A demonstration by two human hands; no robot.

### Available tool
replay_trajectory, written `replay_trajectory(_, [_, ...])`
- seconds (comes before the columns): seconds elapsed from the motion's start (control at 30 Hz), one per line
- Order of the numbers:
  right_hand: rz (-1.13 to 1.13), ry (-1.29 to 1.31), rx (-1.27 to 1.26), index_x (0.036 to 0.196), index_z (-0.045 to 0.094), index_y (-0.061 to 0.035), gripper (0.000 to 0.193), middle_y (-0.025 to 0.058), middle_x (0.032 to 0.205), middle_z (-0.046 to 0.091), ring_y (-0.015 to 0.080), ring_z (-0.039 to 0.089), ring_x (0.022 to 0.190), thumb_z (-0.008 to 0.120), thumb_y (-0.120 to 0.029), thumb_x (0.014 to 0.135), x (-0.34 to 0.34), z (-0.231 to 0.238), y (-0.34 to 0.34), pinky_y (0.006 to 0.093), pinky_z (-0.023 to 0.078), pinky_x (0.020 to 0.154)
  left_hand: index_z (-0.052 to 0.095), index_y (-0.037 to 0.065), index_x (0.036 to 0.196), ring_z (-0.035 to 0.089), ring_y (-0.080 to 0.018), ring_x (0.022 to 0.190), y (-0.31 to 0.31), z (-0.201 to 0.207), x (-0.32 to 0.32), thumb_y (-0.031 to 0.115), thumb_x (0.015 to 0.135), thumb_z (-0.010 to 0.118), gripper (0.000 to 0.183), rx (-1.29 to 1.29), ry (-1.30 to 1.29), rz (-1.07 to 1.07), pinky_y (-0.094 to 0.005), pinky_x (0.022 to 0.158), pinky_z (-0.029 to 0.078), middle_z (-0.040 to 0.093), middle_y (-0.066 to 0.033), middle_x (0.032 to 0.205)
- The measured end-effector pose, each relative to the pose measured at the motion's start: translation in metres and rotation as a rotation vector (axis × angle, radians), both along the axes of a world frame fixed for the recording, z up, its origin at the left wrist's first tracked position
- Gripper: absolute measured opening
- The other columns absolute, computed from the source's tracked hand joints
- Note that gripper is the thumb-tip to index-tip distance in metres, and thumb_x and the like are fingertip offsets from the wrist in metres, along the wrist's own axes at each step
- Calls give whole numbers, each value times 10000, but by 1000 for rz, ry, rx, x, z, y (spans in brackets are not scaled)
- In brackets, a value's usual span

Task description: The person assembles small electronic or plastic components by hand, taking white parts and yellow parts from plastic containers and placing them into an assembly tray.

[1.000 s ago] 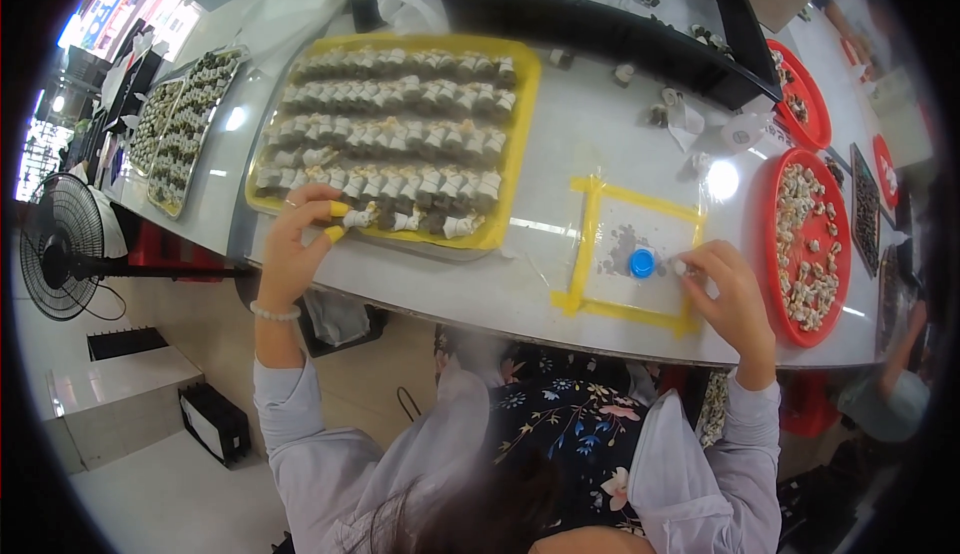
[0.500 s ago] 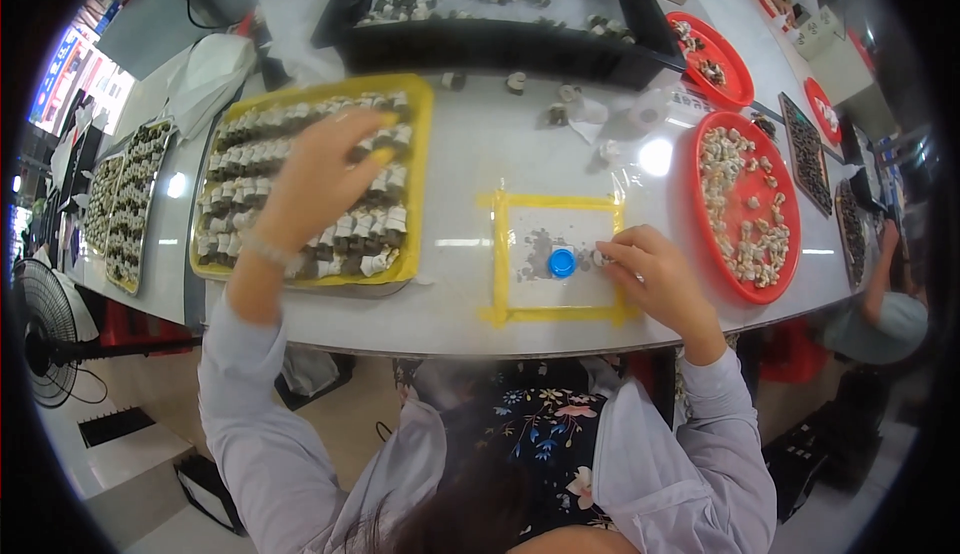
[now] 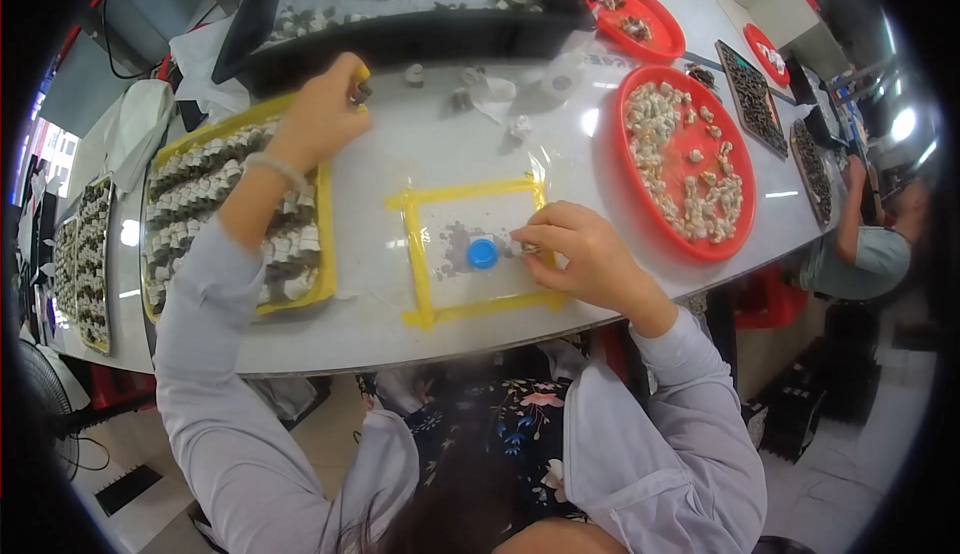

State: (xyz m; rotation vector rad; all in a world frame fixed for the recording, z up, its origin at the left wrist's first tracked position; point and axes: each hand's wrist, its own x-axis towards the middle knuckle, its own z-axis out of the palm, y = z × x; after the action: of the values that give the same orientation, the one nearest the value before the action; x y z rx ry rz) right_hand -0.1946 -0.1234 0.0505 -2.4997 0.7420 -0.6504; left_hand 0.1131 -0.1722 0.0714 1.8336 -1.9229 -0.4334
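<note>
Hands well apart: left hand point(image 3: 318, 119) out past the far right corner of the yellow tray point(image 3: 326, 244), near the front wall of the black tub point(image 3: 480, 39); right hand point(image 3: 580, 254) over the right edge of the yellow-taped square point(image 3: 421, 284) on the counter point(image 3: 370, 214). Between the left hand's yellow-covered fingertips point(image 3: 361, 72), a small dark piece; impossible to tell whether firmly gripped or only surrounded. In the right thumb and fingertips, a small pale piece point(image 3: 529, 249), pinched just beside the blue cap point(image 3: 482, 253).

Moved within the last second: left hand, from the tray's near edge, up across the rows and off beyond them. Hardly moved: right hand, with the same pinch beside the cap. Judging by this, left-hand work now away from the rows of white-banded bundles point(image 3: 300, 239) and among loose pieces, right-hand work apparently paused. Nearby on the counter, another loose bundle point(image 3: 414, 75); farther right, a red tray point(image 3: 670, 176) of pale pieces.
</note>
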Motion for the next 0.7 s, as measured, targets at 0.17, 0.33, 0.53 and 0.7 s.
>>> replay_trajectory(0.17, [126,41,-42,855,640,-51,208,75,799,572,237,566,723,667,-38,650,16,4,-3,332,458,624,490,-15,1169,567,-120,890,78,18,-23,41,795,592,392,222,984,1,-231,764,446,601,-56,948])
replay_trajectory(0.33, [203,107,-139,853,639,-54,204,73,774,560,230,565,735,659,-44,650,24,-1,-6,326,456,638,520,0,1035,579,-168,900,148,-3,-49,-59,753,605,300,256,1464,18,-272,789,473,600,-113,1014])
replay_trajectory(0.53, [263,274,-192,787,584,-49,105,75,728,489,229,522,714,608,-67,687,33,4,-5,340,445,627,525,0,1003,577,-196,948,179,-29,-79,-119,740,587,295,295,1788,131,-316,812,494,583,-158,1067])
replay_trajectory(0.7, [296,292,-204,794,585,-46,109,77,730,489,239,523,711,607,-69,690,36,9,-6,344,446,621,532,-16,1028,590,-208,949,183,-52,-101,-143,734,592,326,205,1923,187,-334,851,492,579,-148,1067])
